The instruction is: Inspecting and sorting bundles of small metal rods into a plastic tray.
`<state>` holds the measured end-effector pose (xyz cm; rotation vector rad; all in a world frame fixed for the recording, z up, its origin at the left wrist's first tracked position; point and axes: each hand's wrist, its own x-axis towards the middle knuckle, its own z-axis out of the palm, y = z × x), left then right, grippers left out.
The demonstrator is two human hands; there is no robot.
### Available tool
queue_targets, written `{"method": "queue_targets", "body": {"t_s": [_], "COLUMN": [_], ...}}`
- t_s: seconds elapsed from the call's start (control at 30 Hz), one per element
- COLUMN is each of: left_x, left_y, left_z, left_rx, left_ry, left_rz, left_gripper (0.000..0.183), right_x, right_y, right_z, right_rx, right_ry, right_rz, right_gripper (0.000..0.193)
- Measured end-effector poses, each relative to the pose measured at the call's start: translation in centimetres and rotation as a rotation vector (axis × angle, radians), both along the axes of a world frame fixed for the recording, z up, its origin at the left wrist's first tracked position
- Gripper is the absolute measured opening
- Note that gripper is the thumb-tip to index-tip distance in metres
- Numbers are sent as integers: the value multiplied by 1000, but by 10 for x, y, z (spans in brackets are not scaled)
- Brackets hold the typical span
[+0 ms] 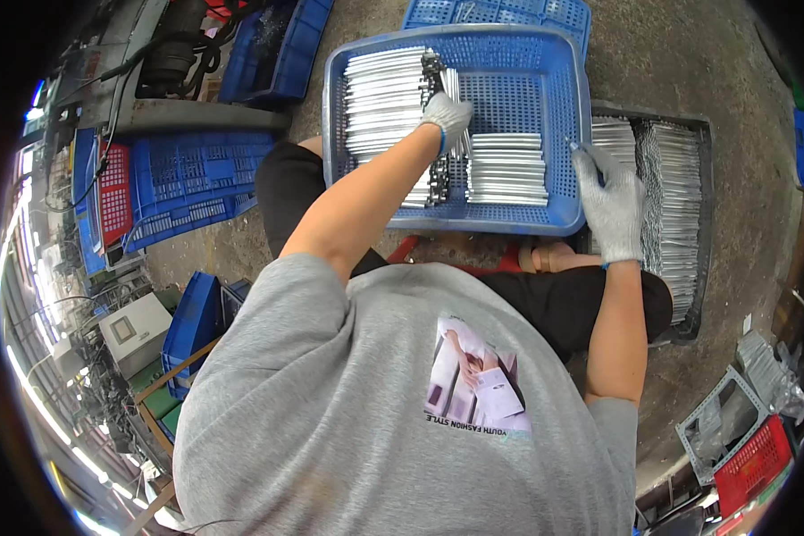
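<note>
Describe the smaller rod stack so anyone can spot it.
Find the blue basket the gloved left hand reaches into. Inside, toward the near side right of that hand, lies the smaller stack of silver rods. Unlike the larger stack on its left, it has bare basket floor to its right.

- I get soft, fairly even light on the blue perforated plastic crate [567, 179].
- Glare glints off the shiny silver metal rods [507, 170].
- Long white light strips [37, 400] burn out at my left.
- The grey concrete floor [657, 54] sits dimmer.
- Fisheye bends the edges; black fills my corners; the left rim smears.
</note>
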<state>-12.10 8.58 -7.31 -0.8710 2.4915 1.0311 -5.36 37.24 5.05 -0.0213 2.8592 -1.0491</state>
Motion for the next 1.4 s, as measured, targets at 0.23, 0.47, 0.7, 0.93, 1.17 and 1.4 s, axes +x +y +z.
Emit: {"method": "queue_targets", "body": {"t_s": [0.23, 0.47, 0.7, 0.93, 1.17, 1.4], "left_x": [30, 99, 121, 140, 177, 186], "left_y": [-58, 12, -2, 1, 24, 14], "left_z": [-33, 81, 99, 139, 171, 163], "left_rx": [254, 496, 1133, 1652, 1509, 1467], "left_ry": [-350, -190, 127, 379, 647, 583], "left_rz": [-640, -52, 133, 17, -197, -235], "left_gripper": [39, 33, 28, 29, 24, 27], "right_x": [-1, 11, 49, 120, 131, 134], "right_y": [0, 22, 26, -83, -165, -186], "right_z": [-1, -32, -45, -15, -41, -65], "right_rx": [-9, 13, -65, -1024, -1944, -2147], "right_ry": [-77, -95, -128, -479, -857, -803], "right_rz": [-11, -65, -116, -387, -436, -416], "right_gripper": [45, 48, 45, 32, 37, 36]}}
